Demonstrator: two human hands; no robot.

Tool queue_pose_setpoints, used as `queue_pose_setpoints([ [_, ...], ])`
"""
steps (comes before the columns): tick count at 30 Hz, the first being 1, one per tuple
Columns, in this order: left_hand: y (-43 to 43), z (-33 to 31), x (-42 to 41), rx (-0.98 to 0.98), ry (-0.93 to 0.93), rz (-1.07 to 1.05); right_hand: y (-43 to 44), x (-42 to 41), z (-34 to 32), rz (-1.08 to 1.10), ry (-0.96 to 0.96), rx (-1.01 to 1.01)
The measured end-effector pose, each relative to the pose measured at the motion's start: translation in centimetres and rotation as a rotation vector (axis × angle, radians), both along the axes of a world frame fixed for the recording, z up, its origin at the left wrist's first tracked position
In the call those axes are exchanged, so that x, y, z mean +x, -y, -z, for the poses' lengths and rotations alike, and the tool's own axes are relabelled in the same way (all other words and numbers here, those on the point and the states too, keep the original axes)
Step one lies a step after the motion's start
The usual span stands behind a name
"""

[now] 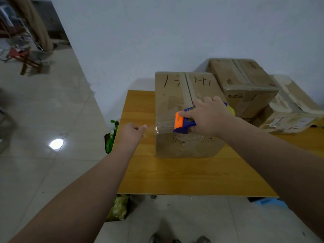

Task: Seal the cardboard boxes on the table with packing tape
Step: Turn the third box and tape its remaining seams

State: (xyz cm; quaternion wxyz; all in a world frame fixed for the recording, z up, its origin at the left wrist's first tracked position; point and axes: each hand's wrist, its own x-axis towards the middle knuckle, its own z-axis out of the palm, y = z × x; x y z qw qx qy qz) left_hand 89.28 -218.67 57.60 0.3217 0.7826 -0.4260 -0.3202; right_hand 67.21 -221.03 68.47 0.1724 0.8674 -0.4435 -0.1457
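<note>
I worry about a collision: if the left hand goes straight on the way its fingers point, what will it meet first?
Most likely the left hand meets the near left edge of the front cardboard box, though depth is unclear.

Packing rm (cardboard boxes point(243, 81), tiled floor point(43, 111))
</note>
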Motion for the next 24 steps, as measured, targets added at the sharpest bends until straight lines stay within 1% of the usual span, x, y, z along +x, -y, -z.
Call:
queue_pose_setpoints([
  [2, 0.2, 0.5, -0.6, 0.066, -0.042, 0.017, 0.0, 0.1, 0.0, 0.001, -0.012, 0.002],
  [5, 0.3, 1.2, -1.9, 0.146, -0.203, 0.0, -0.1, 0.1, 0.2, 0.008, -0.016, -0.009],
  [9, 0.4, 1.9, -2.2, 0.314, -0.377, -0.024, 0.0, 0.2, 0.3, 0.016, -0.022, -0.009],
  [14, 0.5, 1.8, -2.3, 0.422, -0.503, -0.018, 0.1, 0.6, 0.1, 0.028, -0.032, 0.007],
  [16, -0.2, 1.7, -2.4, 0.483, -0.51, -0.019, 0.0, 0.6, 0.1, 0.034, -0.034, 0.012],
  [17, -0.6, 1.8, -2.4, 0.487, -0.482, -0.018, -0.1, 0.6, 0.1, 0.035, -0.034, 0.008],
  [18, -1.0, 1.9, -2.4, 0.459, -0.437, -0.024, -0.1, 0.5, 0.1, 0.034, -0.035, 0.002],
  [19, -1.2, 2.3, -2.4, 0.375, -0.378, -0.053, -0.2, 0.5, 0.1, 0.034, -0.035, -0.003],
  [20, -1.2, 2.5, -2.4, 0.259, -0.307, -0.088, -0.2, 0.5, 0.1, 0.036, -0.032, -0.005],
  [21, -1.2, 2.4, -2.5, 0.123, -0.289, -0.117, -0.2, 0.5, 0.2, 0.038, -0.027, -0.005],
  [22, -1.3, 2.0, -2.8, 0.0, -0.339, -0.126, -0.2, 0.5, 0.2, 0.038, -0.023, -0.004],
  [23, -1.2, 1.8, -3.2, -0.087, -0.468, -0.091, -0.3, 0.5, 0.3, 0.038, -0.02, -0.005],
  [24, -1.5, 1.3, -3.8, -0.13, -0.634, -0.042, -0.3, 0.5, 0.3, 0.038, -0.018, -0.01],
])
